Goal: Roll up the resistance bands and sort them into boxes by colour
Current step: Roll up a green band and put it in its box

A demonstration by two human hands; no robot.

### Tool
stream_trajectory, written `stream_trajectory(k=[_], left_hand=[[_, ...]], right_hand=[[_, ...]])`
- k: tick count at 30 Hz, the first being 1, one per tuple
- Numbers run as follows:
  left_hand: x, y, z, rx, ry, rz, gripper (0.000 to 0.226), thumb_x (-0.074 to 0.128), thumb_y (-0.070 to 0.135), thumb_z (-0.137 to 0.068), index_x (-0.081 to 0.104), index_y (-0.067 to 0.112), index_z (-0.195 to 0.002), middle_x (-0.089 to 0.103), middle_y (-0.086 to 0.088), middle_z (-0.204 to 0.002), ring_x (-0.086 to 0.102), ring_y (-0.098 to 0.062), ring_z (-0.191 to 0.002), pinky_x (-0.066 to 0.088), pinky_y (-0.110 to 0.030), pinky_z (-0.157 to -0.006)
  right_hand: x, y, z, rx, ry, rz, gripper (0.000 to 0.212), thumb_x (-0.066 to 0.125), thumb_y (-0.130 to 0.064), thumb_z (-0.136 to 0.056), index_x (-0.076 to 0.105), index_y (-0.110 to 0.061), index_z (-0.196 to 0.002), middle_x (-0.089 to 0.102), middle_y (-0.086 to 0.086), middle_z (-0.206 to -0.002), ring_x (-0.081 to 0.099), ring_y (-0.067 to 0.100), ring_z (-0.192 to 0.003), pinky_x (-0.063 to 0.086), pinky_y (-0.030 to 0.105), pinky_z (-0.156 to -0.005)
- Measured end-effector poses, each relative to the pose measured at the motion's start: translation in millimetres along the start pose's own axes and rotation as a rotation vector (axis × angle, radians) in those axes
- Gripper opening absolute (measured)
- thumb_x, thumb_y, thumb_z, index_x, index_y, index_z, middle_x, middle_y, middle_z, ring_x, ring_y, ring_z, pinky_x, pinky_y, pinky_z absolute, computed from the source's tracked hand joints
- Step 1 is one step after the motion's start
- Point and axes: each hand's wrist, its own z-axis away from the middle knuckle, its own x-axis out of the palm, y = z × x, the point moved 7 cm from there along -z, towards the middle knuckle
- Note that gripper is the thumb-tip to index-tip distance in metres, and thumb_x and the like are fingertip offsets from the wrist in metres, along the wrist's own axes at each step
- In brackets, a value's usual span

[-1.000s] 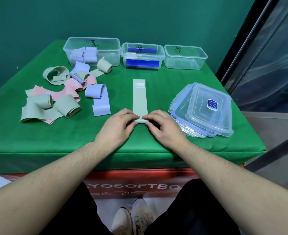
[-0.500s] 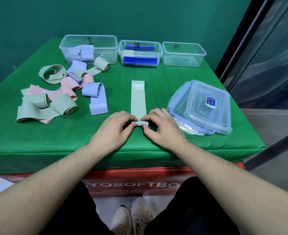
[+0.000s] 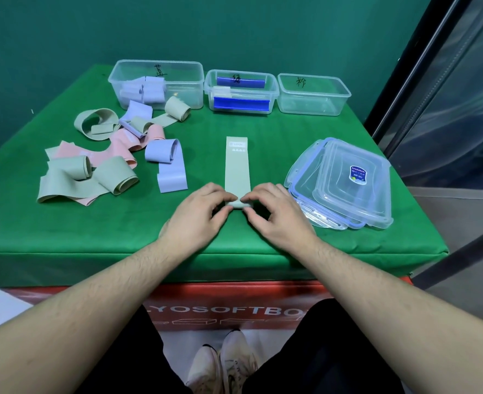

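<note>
Rolling green band (image 3: 238,166) from near end, both hands, left (image 3: 199,213) & right (image 3: 274,214), pinching the small roll on surface (image 3: 92,228). Next prob: rolling fwd evenly, keeping it tight.

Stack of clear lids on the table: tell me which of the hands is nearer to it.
Right. The right hand pinches the green band just beside the stack of clear lids, almost touching it. The left hand grips the band's other side, farther away.
</note>
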Motion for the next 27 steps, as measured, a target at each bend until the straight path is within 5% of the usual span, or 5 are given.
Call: stream_trajectory(k=[8,16,23,27], left_hand=[[-2.4,0.7,-0.2,-0.010,0.012,0.004,0.021,0.066,0.017,-0.092,0.072,0.016,-0.112,0.062,0.005,-0.111,0.058,-0.010,-0.095,0.035,-0.012,-0.084],[-0.7,-1.5,-13.3,-0.026,-0.024,0.011,0.020,0.068,0.021,-0.091,0.070,0.019,-0.111,0.060,0.010,-0.103,0.051,-0.005,-0.080,0.036,-0.017,-0.075],[-4.7,1.5,-0.2,0.019,-0.011,-0.022,0.021,0.066,0.026,-0.093,0.071,0.019,-0.111,0.066,0.006,-0.106,0.060,-0.015,-0.097,0.047,-0.029,-0.086],[-10.3,6.5,12.3,0.044,-0.002,-0.018,0.018,0.067,0.029,-0.092,0.071,0.023,-0.108,0.068,0.009,-0.102,0.057,-0.015,-0.091,0.046,-0.032,-0.082]], right_hand=[[6.0,6.4,-2.3,0.057,-0.065,0.011,0.030,0.065,-0.027,-0.091,0.067,-0.023,-0.120,0.060,-0.010,-0.113,0.049,0.012,-0.101,0.038,0.024,-0.091],[5.5,12.1,-4.9,0.088,-0.057,-0.062,0.027,0.063,-0.019,-0.094,0.069,-0.021,-0.120,0.062,-0.007,-0.112,0.053,0.014,-0.104,0.042,0.029,-0.093],[-2.5,3.0,1.9,0.016,-0.016,-0.069,0.018,0.065,-0.020,-0.092,0.071,-0.023,-0.109,0.066,-0.011,-0.104,0.054,0.016,-0.096,0.045,0.034,-0.087],[-6.3,-2.9,11.5,0.003,-0.022,-0.083,0.017,0.067,-0.021,-0.091,0.072,-0.023,-0.107,0.067,-0.011,-0.103,0.053,0.014,-0.094,0.043,0.031,-0.087]])
